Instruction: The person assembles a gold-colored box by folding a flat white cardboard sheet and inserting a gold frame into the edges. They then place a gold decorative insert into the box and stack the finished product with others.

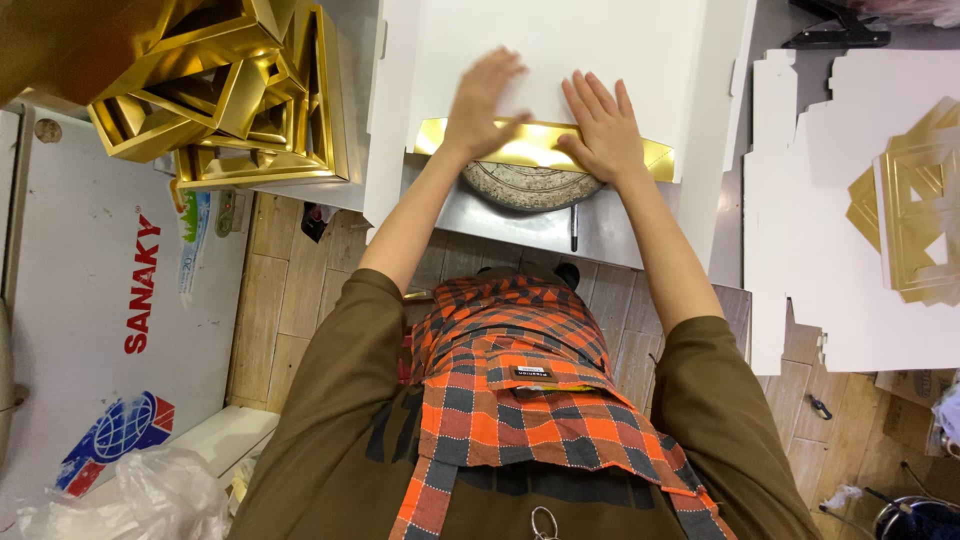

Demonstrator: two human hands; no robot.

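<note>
Fingers (600, 100) of our right hand (603, 130) are spread flat, palm down, pressing the gold strip (540, 145) against the white card sheet (560, 50); they grip nothing, just hold it down. Left hand (482, 105) is flat too, fingers stretched fwd, a bit blurred, resting on the sheet w/ its heel on the strip's left part. Neither hand is closed round anything.

Strip lies directly under both palms, along the sheet's near edge, long axis running left-right across us. Its right end sticks out past the right hand, so that hand is nearer the free end; the left end pokes out beside the left wrist.

Just below the strip, a round speckled disc (530, 185) sits on the metal table (500, 225). Gold frames (225, 100) stacked far left, more white card w/ gold cutouts (915, 215) far right.
</note>
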